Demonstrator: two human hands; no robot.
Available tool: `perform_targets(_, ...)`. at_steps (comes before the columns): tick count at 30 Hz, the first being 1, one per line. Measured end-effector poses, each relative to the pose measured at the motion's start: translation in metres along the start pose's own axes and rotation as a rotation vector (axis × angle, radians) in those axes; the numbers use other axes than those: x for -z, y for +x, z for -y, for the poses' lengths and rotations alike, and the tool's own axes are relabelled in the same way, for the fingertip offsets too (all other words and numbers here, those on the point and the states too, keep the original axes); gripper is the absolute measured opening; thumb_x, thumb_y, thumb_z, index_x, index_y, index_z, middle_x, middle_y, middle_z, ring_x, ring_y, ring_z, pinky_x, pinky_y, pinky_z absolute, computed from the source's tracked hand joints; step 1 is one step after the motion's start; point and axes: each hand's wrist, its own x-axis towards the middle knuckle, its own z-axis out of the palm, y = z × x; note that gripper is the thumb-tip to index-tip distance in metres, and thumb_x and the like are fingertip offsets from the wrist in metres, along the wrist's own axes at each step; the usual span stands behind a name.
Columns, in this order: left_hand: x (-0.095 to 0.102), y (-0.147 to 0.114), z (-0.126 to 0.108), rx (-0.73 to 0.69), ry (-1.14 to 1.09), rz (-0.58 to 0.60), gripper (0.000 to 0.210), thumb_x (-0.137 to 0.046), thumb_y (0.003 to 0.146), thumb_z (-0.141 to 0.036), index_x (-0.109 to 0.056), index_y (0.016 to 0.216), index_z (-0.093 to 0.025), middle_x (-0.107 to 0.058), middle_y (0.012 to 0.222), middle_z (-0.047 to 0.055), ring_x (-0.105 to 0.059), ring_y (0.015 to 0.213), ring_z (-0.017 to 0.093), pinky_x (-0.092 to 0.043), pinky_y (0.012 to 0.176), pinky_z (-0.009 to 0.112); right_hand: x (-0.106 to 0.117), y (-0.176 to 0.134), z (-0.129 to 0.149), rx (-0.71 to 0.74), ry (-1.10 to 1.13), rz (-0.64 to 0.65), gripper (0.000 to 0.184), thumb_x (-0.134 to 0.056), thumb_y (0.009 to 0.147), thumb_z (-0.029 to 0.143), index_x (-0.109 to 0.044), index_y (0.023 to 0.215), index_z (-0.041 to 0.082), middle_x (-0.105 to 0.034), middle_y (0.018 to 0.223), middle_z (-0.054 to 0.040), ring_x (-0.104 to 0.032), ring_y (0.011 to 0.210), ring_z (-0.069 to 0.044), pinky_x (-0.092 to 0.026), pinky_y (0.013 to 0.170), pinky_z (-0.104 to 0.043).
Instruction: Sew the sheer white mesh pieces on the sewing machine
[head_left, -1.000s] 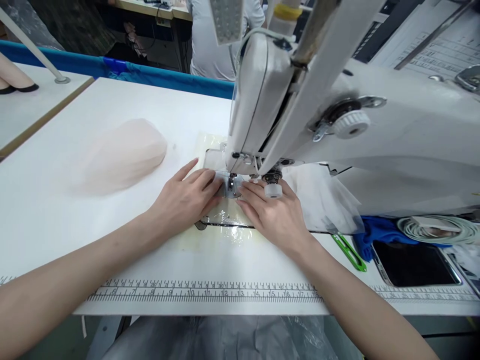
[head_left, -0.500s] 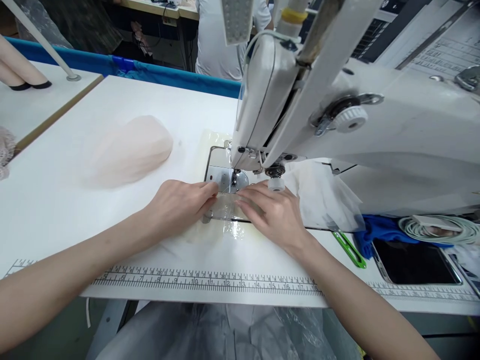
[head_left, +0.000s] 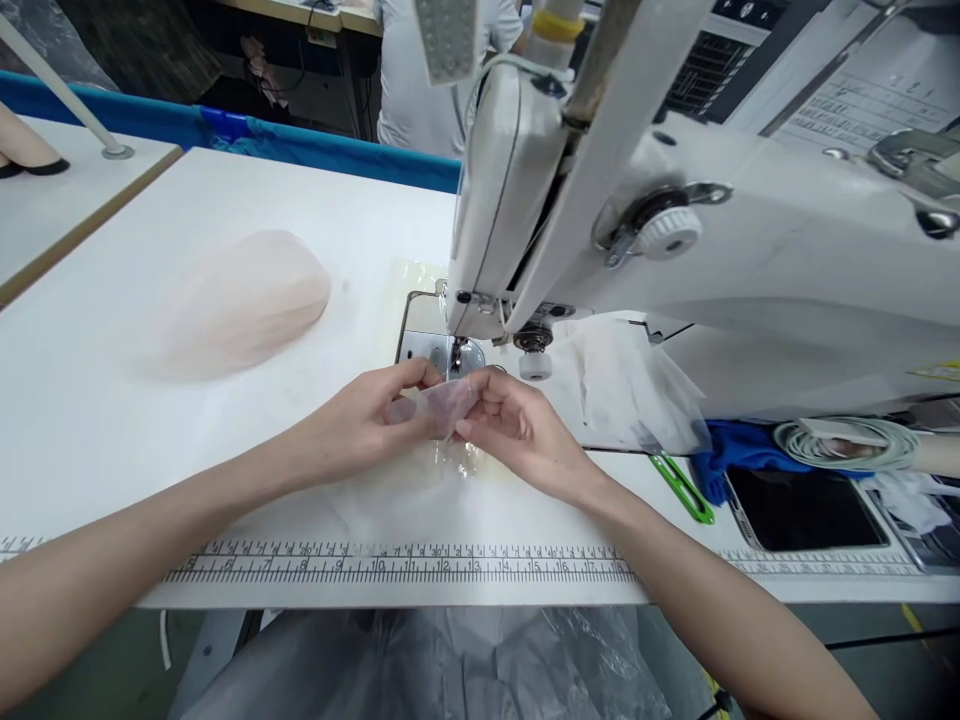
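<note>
Between my two hands a small piece of sheer, pale fabric [head_left: 442, 402] is raised just in front of the sewing machine's needle plate [head_left: 424, 347]. Fingers and thumb of my left hand [head_left: 382, 412] pinch its left part. The fingers of my right hand [head_left: 517, 425] are curled with the thumb at its right edge. Close behind the fingertips stands the sewing machine [head_left: 499, 200], its presser foot [head_left: 456, 355] over the plate. To the left, a sheer pale-pink fabric piece [head_left: 255, 300] lies on the white table [head_left: 360, 220].
White sheer fabric [head_left: 630, 385] lies right of the needle. Beyond it are a green thread snipper [head_left: 682, 490], a blue cloth [head_left: 712, 450], a phone [head_left: 810, 510] and a coiled cord [head_left: 847, 443]. A ruler strip [head_left: 412, 565] edges the table. A person in a white shirt [head_left: 420, 80] is behind.
My hands have lifted off the machine bed and come together, raising the small sheer fabric between them. The view has shifted slightly to the right.
</note>
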Motion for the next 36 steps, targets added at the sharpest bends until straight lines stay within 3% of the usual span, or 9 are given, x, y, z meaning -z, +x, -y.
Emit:
perform_targets(3, -0.003, -0.001, 0.0, 0.014, -0.046, -0.001, 0.024, -0.056, 0.087, -0.043, -0.055, 0.091, -0.019, -0.057, 0.084, -0.002, -0.038, 0.05, 0.005, -0.03, 0.047, 0.023, -0.003, 0.001, -0.003, 0.008, -0.07, -0.045, 0.03, -0.076, 0.074, 0.029, -0.055, 0.093, 0.022, -0.059, 0.078, 0.0025, -0.057, 0.069, -0.013, -0.046, 0.063, -0.027)
perform_targets(7, -0.006, 0.001, 0.002, -0.021, -0.009, -0.08, 0.01, -0.052, 0.081, -0.025, -0.056, 0.088, -0.019, -0.056, 0.073, -0.004, -0.038, 0.048, 0.006, -0.029, 0.044, 0.02, -0.001, 0.002, -0.007, 0.047, -0.211, -0.134, 0.022, -0.067, 0.077, 0.021, -0.053, 0.093, 0.022, -0.059, 0.082, 0.0033, -0.049, 0.058, -0.008, -0.042, 0.056, -0.024)
perform_targets(10, -0.006, 0.004, 0.004, -0.072, 0.085, -0.173, 0.018, -0.045, 0.074, -0.015, -0.059, 0.085, -0.019, -0.057, 0.069, -0.004, -0.043, 0.051, 0.008, -0.033, 0.045, 0.02, 0.002, 0.002, -0.009, 0.09, -0.262, -0.194, 0.023, -0.062, 0.075, 0.011, -0.054, 0.094, 0.021, -0.061, 0.088, 0.0025, -0.05, 0.055, -0.006, -0.045, 0.057, -0.024)
perform_targets(15, -0.005, 0.004, 0.007, -0.082, 0.102, -0.23, 0.018, -0.046, 0.073, -0.015, -0.058, 0.086, -0.019, -0.055, 0.066, -0.004, -0.048, 0.053, 0.009, -0.04, 0.048, 0.02, 0.001, 0.001, -0.01, 0.054, -0.229, -0.244, 0.013, -0.069, 0.078, 0.021, -0.065, 0.09, 0.02, -0.067, 0.071, 0.0031, -0.06, 0.049, -0.009, -0.052, 0.054, -0.025)
perform_targets(19, -0.005, 0.002, 0.006, -0.078, 0.12, -0.158, 0.012, -0.052, 0.079, -0.02, -0.058, 0.089, -0.019, -0.054, 0.066, -0.004, -0.047, 0.053, 0.009, -0.038, 0.047, 0.021, -0.002, 0.001, -0.011, -0.03, -0.116, -0.216, 0.015, -0.07, 0.078, 0.023, -0.067, 0.092, 0.02, -0.07, 0.078, 0.0013, -0.058, 0.039, -0.007, -0.053, 0.044, -0.022)
perform_targets(23, -0.007, 0.001, 0.006, -0.122, 0.205, -0.204, 0.018, -0.062, 0.084, -0.035, -0.057, 0.08, -0.018, -0.05, 0.059, -0.006, -0.042, 0.05, 0.008, -0.033, 0.045, 0.02, -0.003, 0.0, -0.011, -0.037, -0.053, -0.19, 0.011, -0.071, 0.077, 0.021, -0.067, 0.087, 0.019, -0.069, 0.074, 0.0017, -0.065, 0.048, -0.011, -0.055, 0.047, -0.021)
perform_targets(26, -0.007, 0.002, 0.008, -0.175, 0.264, -0.28, 0.013, -0.064, 0.084, -0.03, -0.061, 0.079, -0.019, -0.05, 0.058, -0.006, -0.042, 0.049, 0.007, -0.032, 0.045, 0.019, -0.004, 0.001, -0.012, 0.003, -0.063, -0.21, 0.005, -0.071, 0.078, 0.021, -0.067, 0.077, 0.018, -0.067, 0.065, 0.0024, -0.069, 0.056, -0.013, -0.057, 0.055, -0.023)
perform_targets(31, -0.008, 0.003, 0.009, -0.3, 0.345, -0.323, 0.011, -0.063, 0.087, -0.026, -0.074, 0.087, -0.023, -0.053, 0.064, -0.004, -0.046, 0.051, 0.007, -0.035, 0.047, 0.019, -0.005, 0.002, -0.01, 0.058, -0.139, -0.273, 0.004, -0.071, 0.077, 0.019, -0.068, 0.074, 0.019, -0.07, 0.072, -0.0003, -0.069, 0.063, -0.014, -0.058, 0.062, -0.027)
perform_targets(36, -0.009, 0.003, 0.009, -0.402, 0.42, -0.373, 0.015, -0.06, 0.09, -0.023, -0.075, 0.093, -0.022, -0.051, 0.062, -0.005, -0.047, 0.049, 0.006, -0.037, 0.047, 0.018, -0.005, 0.0, -0.008, 0.145, -0.263, -0.296, 0.003, -0.067, 0.079, 0.018, -0.065, 0.078, 0.02, -0.069, 0.073, 0.001, -0.067, 0.065, -0.013, -0.058, 0.064, -0.027)
